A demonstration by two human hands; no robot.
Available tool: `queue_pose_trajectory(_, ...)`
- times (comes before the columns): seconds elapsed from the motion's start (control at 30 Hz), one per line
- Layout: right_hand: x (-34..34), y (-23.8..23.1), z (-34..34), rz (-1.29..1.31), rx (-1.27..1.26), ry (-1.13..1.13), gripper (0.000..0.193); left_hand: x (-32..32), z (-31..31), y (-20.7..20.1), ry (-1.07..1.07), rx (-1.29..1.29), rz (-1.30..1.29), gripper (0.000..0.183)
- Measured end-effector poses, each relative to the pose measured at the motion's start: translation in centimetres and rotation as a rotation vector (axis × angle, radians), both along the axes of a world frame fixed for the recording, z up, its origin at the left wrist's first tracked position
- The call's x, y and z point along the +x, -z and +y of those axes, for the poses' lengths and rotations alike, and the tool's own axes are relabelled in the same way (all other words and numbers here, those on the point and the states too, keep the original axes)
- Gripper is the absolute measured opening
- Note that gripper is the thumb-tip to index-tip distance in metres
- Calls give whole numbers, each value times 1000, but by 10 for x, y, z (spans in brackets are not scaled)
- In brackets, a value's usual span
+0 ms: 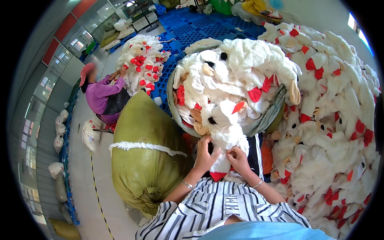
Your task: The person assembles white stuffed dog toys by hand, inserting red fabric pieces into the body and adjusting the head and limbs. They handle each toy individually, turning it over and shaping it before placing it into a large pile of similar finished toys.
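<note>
A limp white plush toy (227,130) with a dark eye patch and red felt pieces hangs over the near rim of a large sack, down to my lap. My left hand (205,154) pinches its left edge, thumb and fingers curled together. Close by on the right, my right hand (240,159) has its fingertips pressed on the same fluffy fabric. Whether a thread or other small thing is between the fingers, I cannot make out. More white plush toys (252,60) with red and beige parts fill the open grey-green sack (273,113) before me.
A full olive sack (148,176) with a white fluffy strip across it stands at my left. A high heap of plush toys (328,152) rises on the right. Further off left, a person (102,94) in purple handles another pile (140,68). Blue pallets (192,26) lie behind.
</note>
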State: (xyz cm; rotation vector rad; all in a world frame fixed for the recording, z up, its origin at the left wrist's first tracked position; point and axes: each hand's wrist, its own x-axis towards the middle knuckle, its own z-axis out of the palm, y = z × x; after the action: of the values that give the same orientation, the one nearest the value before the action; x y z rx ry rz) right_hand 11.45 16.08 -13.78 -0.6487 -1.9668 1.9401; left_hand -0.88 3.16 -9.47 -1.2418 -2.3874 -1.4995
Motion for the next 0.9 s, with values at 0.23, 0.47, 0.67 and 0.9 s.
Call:
queue_pose_trajectory(0.23,0,-29,28,145,-361,116,11,45,-25,17,345,-479,-441,36)
queue_pose_trajectory(0.47,24,-73,30,192,-312,59,37,44,-28,-12,415,32,-708,22)
queue_pose_trajectory(0.67,54,-120,-7,249,493,-119,69,53,-25,-53,281,216,-767,20)
queue_pose_trajectory(0.9,53,-130,-13,347,549,-24,23,54,-22,-85,337,201,-679,35)
